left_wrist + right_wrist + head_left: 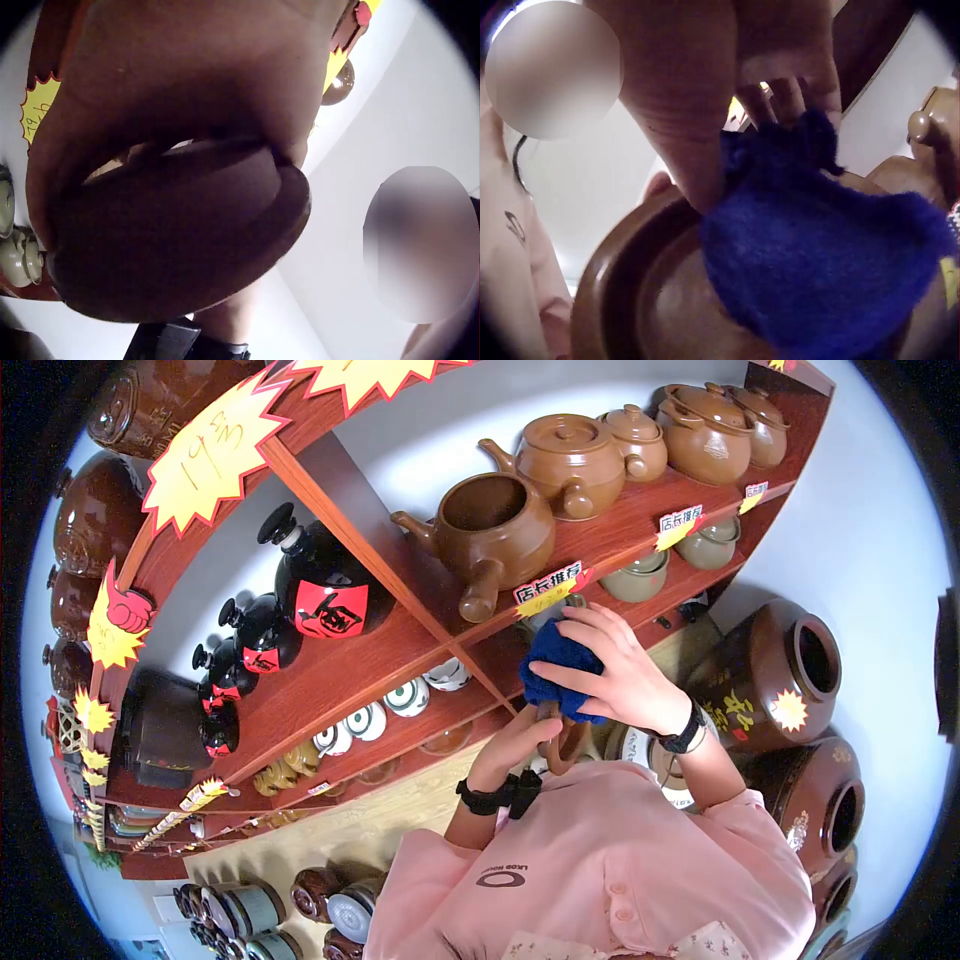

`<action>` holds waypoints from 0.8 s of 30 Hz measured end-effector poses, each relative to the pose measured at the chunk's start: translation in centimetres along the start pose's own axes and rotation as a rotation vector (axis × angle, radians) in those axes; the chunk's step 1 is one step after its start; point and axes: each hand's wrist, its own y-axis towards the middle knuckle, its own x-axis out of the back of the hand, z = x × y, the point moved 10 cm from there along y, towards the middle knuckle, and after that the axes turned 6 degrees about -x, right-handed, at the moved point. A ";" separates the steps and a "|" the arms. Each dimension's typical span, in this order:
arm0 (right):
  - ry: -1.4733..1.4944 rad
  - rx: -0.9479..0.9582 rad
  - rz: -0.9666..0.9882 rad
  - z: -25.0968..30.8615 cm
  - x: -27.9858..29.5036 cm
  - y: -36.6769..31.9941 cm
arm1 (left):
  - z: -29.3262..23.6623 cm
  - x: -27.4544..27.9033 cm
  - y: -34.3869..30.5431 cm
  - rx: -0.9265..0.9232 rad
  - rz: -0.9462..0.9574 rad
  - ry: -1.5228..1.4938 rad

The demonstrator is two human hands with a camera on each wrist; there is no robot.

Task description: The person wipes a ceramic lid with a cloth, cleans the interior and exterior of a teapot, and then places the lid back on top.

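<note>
My left hand (515, 750) grips a round brown ceramic lid (667, 315) by its edge, in front of my chest. The left wrist view shows the lid (172, 247) dark and in shadow, close under the palm. With my right hand (625, 675) I hold a fluffy blue cloth (558, 665) against the lid, fingers spread over it. In the right wrist view the cloth (817, 262) covers much of the lid, and its raised rim shows at the left. Just beyond the hands, a brown side-handled clay pot (495, 530) stands uncovered on the shelf.
Lidded brown pots (570, 460) share the upper shelf (640, 510), with green pots (635, 575) below. Black bottles (330, 580) with red labels stand left of the divider. Large brown jars (770, 670) lie to the right. Price tags (550, 590) stick out from the shelf edge.
</note>
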 end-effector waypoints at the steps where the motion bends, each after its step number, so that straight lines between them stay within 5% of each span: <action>1: 0.013 0.013 0.002 0.0 -0.2 -0.1 | -0.1 -0.1 -0.1 0.036 0.028 0.046; 9: 0.096 0.013 -0.009 -0.8 -2.2 -1.5 | -1.2 -0.2 -0.5 0.096 0.081 0.156; 17: 0.147 -0.005 -0.055 -1.3 -1.1 -1.3 | -1.7 -0.3 -0.7 -0.060 0.020 0.142; 24: 0.524 -0.409 -0.198 -8.2 -4.8 -4.1 | -5.1 -2.2 -0.2 -0.274 -0.038 0.258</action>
